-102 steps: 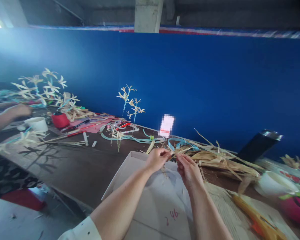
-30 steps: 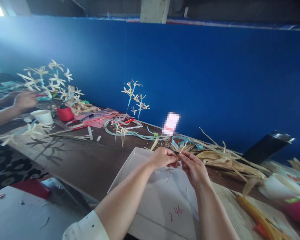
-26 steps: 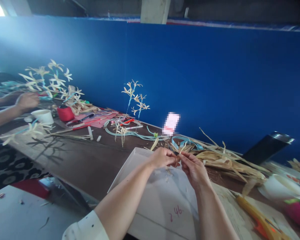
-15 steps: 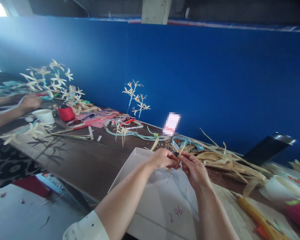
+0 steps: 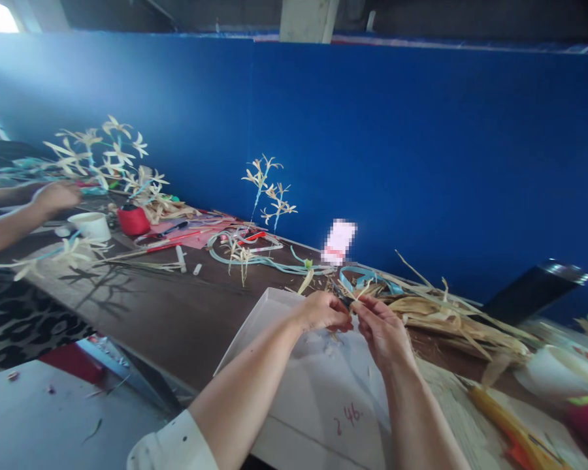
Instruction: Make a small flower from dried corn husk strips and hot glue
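Right over the far edge of the white box (image 5: 323, 385), the two hands are nearly meeting! The right hand (image 5: 382, 326) pinches a pale strip (image 5: 363, 292) between thumb and fingertips, and this is where the action is. Its long axis slants, rising from the fingertips toward the right, its free tip pointing up and away beyond the box. The left hand (image 5: 323, 312) is just beside it, fingers curled in; I cannot tell exactly what they grip, though a dark object (image 5: 343, 297) shows near their tips, too small and hidden to name.

And what a change from a few seconds ago! Then the hands were slightly further apart, with dry strands stretching between the fingertips; now they have closed up and the strip stands out on its own. Against half a second ago, it looks to lean a touch further right.

Just beyond the box, a blue ribbon (image 5: 357, 277) lies looped; past its far right corner, the husk bundle (image 5: 451, 320) sprawls. A yellow-handled tool (image 5: 509, 424) lies to the box's right. Well off to its left, a co-worker's hand (image 5: 56, 198) is near a white cup (image 5: 91, 226).
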`<state>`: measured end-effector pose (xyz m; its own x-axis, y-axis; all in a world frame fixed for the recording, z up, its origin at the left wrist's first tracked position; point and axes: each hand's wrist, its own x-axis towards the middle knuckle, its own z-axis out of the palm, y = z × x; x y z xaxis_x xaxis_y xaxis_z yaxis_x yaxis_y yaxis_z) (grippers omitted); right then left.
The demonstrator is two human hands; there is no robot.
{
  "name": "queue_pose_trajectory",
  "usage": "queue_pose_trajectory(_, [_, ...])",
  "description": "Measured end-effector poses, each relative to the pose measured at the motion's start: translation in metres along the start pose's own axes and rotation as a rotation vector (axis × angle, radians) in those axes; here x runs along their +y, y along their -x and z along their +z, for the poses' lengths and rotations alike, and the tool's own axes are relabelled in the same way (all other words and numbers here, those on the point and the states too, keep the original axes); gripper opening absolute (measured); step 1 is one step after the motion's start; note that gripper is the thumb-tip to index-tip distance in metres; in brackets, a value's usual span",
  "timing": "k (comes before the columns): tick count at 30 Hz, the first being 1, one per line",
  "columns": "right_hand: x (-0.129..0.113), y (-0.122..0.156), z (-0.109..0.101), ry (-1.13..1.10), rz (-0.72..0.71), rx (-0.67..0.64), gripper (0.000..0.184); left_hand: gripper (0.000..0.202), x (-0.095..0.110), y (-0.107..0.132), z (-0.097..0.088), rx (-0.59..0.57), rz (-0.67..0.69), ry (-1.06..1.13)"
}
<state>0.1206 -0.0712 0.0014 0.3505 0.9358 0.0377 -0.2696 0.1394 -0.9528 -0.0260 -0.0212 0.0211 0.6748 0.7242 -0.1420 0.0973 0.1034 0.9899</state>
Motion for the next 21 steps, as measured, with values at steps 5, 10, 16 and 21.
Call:
queue_pose_trajectory(5, [-0.001,0.002,0.002,0.142,-0.003,-0.042,0.035,0.015,-0.002,-0.001,0.000,0.057,0.050,0.013])
queue_pose_trajectory(10, [-0.003,0.003,0.004,0.210,-0.050,-0.025,0.034,0.013,-0.005,-0.004,0.001,0.094,0.080,0.025])
queue_pose_trajectory(16, [0.002,-0.002,-0.002,0.114,0.047,0.034,0.039,0.017,-0.009,-0.006,-0.001,0.033,0.095,-0.022])
queue_pose_trajectory(21, [0.003,-0.003,-0.003,0.136,0.066,0.025,0.044,0.020,-0.012,-0.007,-0.002,0.057,0.110,-0.067])
